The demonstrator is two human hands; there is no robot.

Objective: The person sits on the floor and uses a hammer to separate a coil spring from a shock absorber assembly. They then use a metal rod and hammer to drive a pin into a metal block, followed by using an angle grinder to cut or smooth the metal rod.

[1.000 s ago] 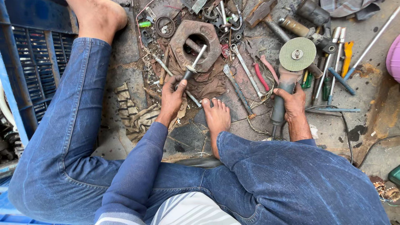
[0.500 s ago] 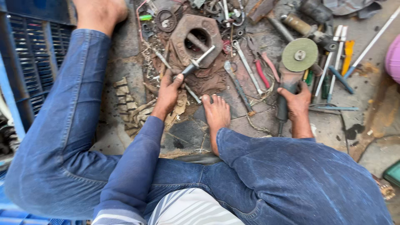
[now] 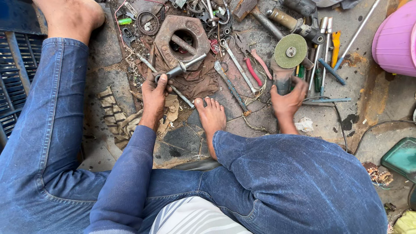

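Cluttered workshop floor (image 3: pixel 368 93), left grip (image 3: pixel 154 93) around socket wrench (image 3: pixel 180 68), right grip (image 3: pixel 287 102) hiding angle grinder (image 3: pixel 289 56) handle.

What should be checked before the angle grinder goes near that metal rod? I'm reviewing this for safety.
1. Left hand gripping the grey metal rod: ok.
2. Right hand closed on the angle grinder with green disc: ok.
3. Bare foot protected: not ok.
4. Gloves worn: not ok, both hands are bare.
5. Brown rag away from the rod: not ok, directly beneath.
6. Disc spinning: cannot tell.
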